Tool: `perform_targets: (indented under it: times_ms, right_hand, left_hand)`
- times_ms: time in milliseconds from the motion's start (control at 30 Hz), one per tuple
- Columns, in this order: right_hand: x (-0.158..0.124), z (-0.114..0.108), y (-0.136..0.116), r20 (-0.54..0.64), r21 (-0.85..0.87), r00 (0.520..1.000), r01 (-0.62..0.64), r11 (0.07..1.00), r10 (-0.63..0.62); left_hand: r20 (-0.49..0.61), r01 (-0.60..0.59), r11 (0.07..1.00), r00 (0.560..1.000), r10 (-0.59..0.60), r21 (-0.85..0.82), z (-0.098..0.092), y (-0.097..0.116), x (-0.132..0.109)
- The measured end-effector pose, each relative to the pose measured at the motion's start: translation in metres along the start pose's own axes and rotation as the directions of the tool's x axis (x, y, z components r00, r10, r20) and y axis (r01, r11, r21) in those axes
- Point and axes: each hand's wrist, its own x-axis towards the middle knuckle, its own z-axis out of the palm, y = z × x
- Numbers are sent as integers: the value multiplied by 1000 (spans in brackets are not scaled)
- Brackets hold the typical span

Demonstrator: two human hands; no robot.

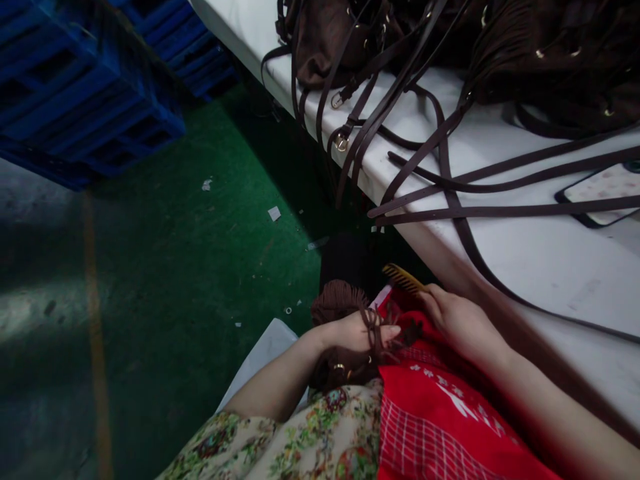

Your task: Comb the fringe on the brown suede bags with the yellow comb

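Note:
A dark brown bag [339, 301] with gathered fabric and gold eyelets rests on my lap. My left hand [356, 331] lies over it, closed around a bunch of thin brown cords [371, 327] whose loops stick out above and beside the thumb. Just to the right, my right hand [457, 323] grips a yellow comb [401, 278], its teeth pointing toward the floor side. Beneath both hands spreads a red apron [430, 400] with white print. My left fingertips and the bag's lower part are mostly hidden.
On the white table [540, 267] at right, several brown bags [530, 60] are piled, with long straps [450, 183] trailing over the edge. A phone [600, 193] lies under the straps. Blue pallets [90, 100] stand at upper left. Paper scraps [274, 213] dot the green floor.

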Motion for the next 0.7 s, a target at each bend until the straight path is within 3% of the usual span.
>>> perform_targets:
  times_ms: [100, 233, 467, 700]
  right_hand:
    - [-22, -20, -27, 5, 191, 979, 200, 961, -205]
    - [-32, -34, -44, 73, 209, 943, 305, 929, -325]
    - [-27, -33, -42, 148, 131, 919, 347, 929, -364]
    - [-28, -36, -46, 154, 138, 917, 349, 927, -368]
  left_hand:
    - [-23, 0, 997, 1000, -1, -71, 3, 1, 5]
    - [1, -7, 989, 1000, 7, -149, 7, -1, 14]
    - [100, 102, 969, 992, -81, -227, 9, -16, 21]
    - [102, 87, 960, 993, -62, -265, 9, -12, 15]
